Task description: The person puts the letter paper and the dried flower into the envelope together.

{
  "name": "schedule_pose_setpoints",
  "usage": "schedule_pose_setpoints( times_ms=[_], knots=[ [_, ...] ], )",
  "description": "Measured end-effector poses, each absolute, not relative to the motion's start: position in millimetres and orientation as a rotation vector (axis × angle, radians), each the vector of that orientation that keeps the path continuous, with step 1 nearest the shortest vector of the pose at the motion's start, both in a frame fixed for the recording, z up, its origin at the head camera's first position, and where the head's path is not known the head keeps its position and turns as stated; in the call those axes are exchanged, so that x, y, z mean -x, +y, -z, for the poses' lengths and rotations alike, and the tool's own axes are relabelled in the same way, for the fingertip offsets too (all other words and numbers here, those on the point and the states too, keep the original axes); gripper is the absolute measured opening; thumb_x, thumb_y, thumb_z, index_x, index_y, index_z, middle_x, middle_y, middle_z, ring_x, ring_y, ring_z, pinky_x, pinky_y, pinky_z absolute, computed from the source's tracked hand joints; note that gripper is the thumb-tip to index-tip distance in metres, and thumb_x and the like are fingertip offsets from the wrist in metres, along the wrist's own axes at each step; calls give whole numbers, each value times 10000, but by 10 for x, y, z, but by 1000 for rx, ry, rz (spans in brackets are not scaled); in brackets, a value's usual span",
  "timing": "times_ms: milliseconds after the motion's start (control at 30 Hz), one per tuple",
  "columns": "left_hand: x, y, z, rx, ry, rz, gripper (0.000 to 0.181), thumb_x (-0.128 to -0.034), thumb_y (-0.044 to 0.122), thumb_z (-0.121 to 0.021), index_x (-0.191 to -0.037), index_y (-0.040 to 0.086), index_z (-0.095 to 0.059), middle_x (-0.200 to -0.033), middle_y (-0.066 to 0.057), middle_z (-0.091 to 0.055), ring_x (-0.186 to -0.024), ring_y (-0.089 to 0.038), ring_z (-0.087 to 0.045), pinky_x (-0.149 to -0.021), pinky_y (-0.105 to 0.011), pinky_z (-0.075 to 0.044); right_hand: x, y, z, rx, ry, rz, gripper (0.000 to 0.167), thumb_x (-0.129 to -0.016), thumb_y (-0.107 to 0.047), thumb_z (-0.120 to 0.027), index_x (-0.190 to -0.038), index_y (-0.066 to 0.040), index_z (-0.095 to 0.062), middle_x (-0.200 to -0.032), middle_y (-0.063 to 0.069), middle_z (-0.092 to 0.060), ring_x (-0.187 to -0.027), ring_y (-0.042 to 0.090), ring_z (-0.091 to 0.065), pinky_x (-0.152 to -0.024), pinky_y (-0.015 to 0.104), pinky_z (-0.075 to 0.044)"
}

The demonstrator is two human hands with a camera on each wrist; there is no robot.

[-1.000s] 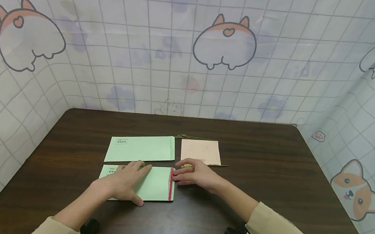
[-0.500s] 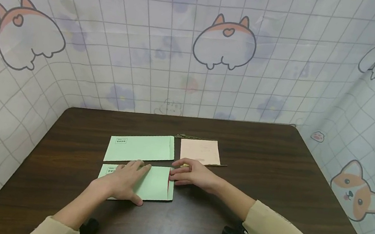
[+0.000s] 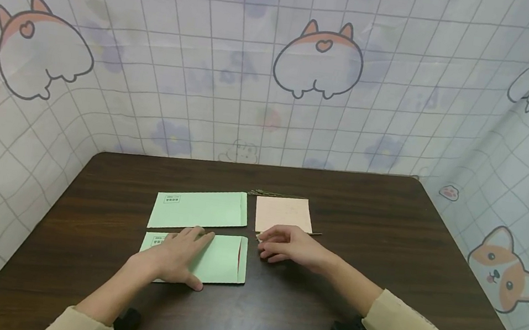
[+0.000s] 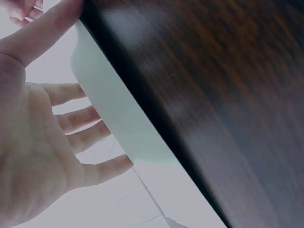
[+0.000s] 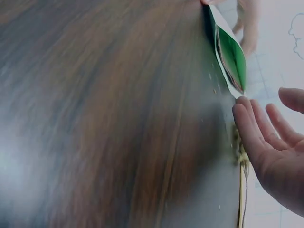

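Note:
A pale green envelope (image 3: 222,260) lies flat on the dark wooden table, its right end gaping slightly with a thin red edge showing. Spread over its left part, my left hand (image 3: 177,256) rests with the fingers extended and the thumb at the near edge. Just right of the envelope's mouth, my right hand (image 3: 291,245) hovers with loosely bent fingers and nothing in them. The right wrist view shows the envelope's open mouth (image 5: 232,59), with green lining and a thin layer inside. Near the right fingertips lies a dried flower (image 5: 241,154), partly hidden in the head view.
Behind lies a second green envelope (image 3: 203,212) with a printed box. To its right is a pale pink card (image 3: 283,212), with dried sprigs (image 3: 273,194) along its far edge. A patterned white curtain (image 3: 309,126) surrounds the table.
My right hand has pulled away from the envelope's mouth to the right. The pink-red strip at that end has gone further in, leaving a thin sliver. The left hand stays put.

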State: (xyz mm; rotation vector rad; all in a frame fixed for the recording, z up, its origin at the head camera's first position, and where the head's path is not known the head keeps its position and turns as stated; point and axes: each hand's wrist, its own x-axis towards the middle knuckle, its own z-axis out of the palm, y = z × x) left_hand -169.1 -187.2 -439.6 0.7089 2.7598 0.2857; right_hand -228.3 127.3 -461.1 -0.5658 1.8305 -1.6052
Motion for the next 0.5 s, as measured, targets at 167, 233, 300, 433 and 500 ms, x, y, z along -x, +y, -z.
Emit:
schedule_pose_setpoints(
  times_ms=[167, 233, 300, 433, 500],
  knots=[
    [1695, -1882, 4395, -701, 2755, -281, 1102, -748, 480, -914, -1581, 24, -356, -1517, -188, -388, -1405, -383, -377, -1035, -645, -358, 2314, 1427, 4591, 577, 1917, 1566, 308, -1020, -119, -660, -1249, 84, -622, -1182, 257, -668, -1037, 331, -691, -889, 459, -577],
    [1694, -1884, 4393, -700, 2753, -289, 1101, -748, 477, -915, -1581, 24, -355, -1520, -190, -386, -1407, -385, -375, -1034, -648, -357, 2331, 1494, 4581, 581, 1953, 1551, 292, -1021, -127, -661, -1224, 82, -643, -1170, 260, -666, -1021, 329, -690, -874, 457, -582],
    [1690, -1884, 4387, -701, 2752, -294, 1102, -747, 477, -915, -1581, 23, -356, -1523, -193, -385, -1409, -387, -371, -1035, -650, -355, 2354, 1562, 4580, 573, 1990, 1539, 282, -1019, -137, -666, -1196, 83, -662, -1157, 262, -665, -1006, 333, -687, -865, 457, -585],
    [1678, -1885, 4365, -699, 2748, -300, 1102, -747, 475, -916, -1580, 21, -356, -1523, -193, -384, -1413, -385, -368, -1044, -645, -349, 2403, 1706, 4574, 553, 2061, 1524, 303, -1014, -159, -680, -1176, 97, -664, -1126, 272, -664, -979, 343, -674, -853, 455, -585],
    [1677, -1889, 4359, -699, 2747, -294, 1101, -750, 479, -913, -1581, 22, -354, -1525, -194, -381, -1414, -384, -366, -1047, -643, -349, 2421, 1773, 4560, 544, 2090, 1522, 309, -1014, -163, -680, -1174, 101, -661, -1111, 274, -662, -974, 347, -666, -853, 456, -584]
  ],
)
